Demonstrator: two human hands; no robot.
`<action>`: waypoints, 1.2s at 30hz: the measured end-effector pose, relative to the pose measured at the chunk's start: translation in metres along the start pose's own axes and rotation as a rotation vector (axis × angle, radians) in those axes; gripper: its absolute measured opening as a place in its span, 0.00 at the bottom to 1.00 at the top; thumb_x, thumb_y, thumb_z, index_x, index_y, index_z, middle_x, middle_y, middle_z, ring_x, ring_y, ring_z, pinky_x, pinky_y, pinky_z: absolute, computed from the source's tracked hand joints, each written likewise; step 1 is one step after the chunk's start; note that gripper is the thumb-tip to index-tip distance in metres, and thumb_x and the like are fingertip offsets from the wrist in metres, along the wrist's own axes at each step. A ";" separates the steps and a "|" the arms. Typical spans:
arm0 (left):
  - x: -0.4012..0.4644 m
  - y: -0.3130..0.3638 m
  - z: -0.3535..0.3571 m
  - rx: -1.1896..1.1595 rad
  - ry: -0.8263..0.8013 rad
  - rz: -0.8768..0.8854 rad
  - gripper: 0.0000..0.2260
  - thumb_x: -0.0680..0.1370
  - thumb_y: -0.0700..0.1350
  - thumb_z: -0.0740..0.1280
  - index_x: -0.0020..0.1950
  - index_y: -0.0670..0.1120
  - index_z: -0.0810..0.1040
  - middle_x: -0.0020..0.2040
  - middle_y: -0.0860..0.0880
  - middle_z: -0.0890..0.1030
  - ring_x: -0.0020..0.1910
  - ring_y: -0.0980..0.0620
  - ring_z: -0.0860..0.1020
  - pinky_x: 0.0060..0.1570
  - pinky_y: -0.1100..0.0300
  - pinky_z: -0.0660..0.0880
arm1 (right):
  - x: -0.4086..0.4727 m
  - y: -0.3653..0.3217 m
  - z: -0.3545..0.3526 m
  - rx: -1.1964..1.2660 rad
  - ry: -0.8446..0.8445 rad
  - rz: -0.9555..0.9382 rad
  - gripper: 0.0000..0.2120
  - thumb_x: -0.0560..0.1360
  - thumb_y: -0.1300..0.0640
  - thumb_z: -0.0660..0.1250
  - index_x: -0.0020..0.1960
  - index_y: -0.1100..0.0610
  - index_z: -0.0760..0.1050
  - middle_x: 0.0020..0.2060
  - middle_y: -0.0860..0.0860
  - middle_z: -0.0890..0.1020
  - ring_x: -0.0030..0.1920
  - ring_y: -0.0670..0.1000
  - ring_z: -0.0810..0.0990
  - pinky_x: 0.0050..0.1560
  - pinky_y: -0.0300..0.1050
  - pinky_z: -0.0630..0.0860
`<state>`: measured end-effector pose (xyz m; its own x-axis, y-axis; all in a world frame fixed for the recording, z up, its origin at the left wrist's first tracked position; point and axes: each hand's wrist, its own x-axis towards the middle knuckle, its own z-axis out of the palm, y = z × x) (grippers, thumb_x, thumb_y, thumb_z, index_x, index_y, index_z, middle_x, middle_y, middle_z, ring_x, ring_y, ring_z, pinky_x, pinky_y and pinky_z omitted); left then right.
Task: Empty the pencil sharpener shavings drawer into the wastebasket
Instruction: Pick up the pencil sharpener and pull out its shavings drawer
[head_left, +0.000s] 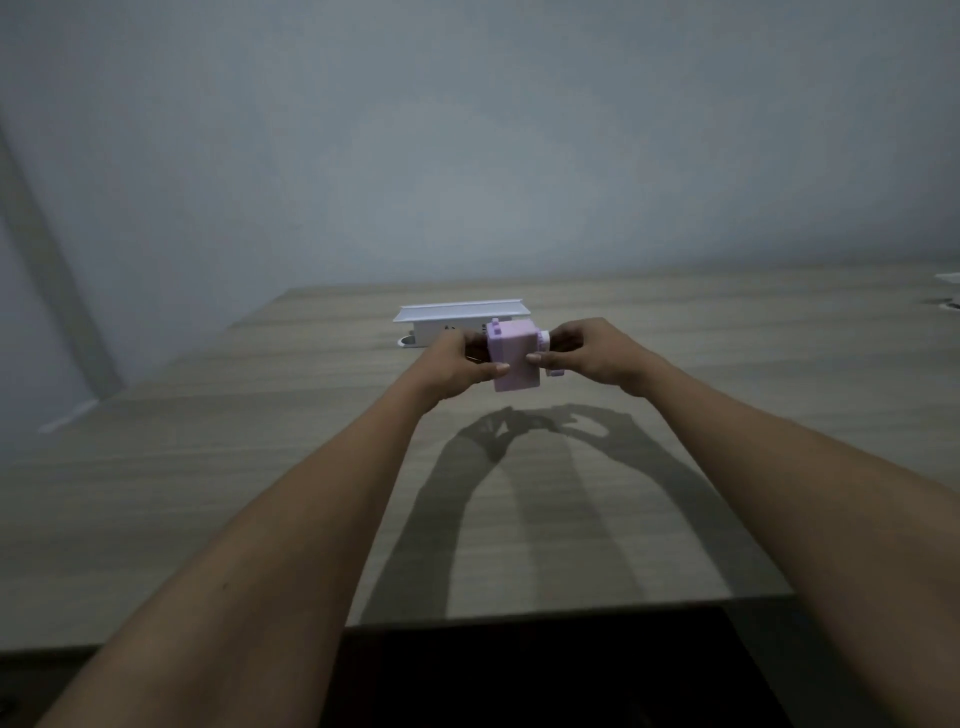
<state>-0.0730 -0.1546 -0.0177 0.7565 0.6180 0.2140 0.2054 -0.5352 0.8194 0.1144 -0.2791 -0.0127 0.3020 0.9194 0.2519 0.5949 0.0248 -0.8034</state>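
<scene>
A pink-lilac pencil sharpener (511, 353), box-shaped with a crank at its right end, is held in the air above the wooden table (260, 467). My left hand (454, 366) grips its left side, thumb laid across the front face. My right hand (592, 351) holds the right end by the crank, thumb on the front edge. The drawer cannot be made out separately from the body. No wastebasket is in view.
A white power strip box (452, 325) with a raised lid lies on the table just behind the sharpener. White objects (950, 291) sit at the far right edge. A grey wall rises behind the table; the table's near edge runs below my forearms.
</scene>
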 end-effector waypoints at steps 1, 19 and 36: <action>-0.006 0.000 0.001 -0.002 -0.002 0.000 0.18 0.75 0.37 0.73 0.65 0.37 0.80 0.57 0.40 0.84 0.55 0.46 0.82 0.55 0.56 0.78 | -0.006 -0.002 0.001 0.005 -0.008 0.008 0.12 0.72 0.56 0.77 0.53 0.62 0.83 0.50 0.63 0.86 0.44 0.50 0.82 0.49 0.42 0.78; -0.069 -0.030 0.032 -0.077 0.007 -0.057 0.20 0.75 0.37 0.73 0.67 0.36 0.77 0.59 0.39 0.83 0.50 0.49 0.81 0.45 0.66 0.79 | -0.060 0.028 0.043 0.099 -0.031 0.028 0.24 0.71 0.62 0.77 0.66 0.63 0.78 0.57 0.61 0.84 0.52 0.51 0.82 0.60 0.53 0.81; -0.090 -0.059 -0.005 -0.124 0.078 -0.134 0.28 0.72 0.34 0.76 0.71 0.35 0.72 0.51 0.48 0.81 0.45 0.57 0.81 0.39 0.72 0.78 | -0.055 0.034 0.037 0.110 -0.105 0.039 0.23 0.73 0.61 0.76 0.67 0.60 0.77 0.57 0.59 0.84 0.50 0.49 0.83 0.47 0.35 0.80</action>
<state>-0.1562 -0.1751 -0.0827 0.6763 0.7242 0.1348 0.2198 -0.3730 0.9014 0.0901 -0.3144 -0.0737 0.2406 0.9564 0.1659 0.4971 0.0254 -0.8673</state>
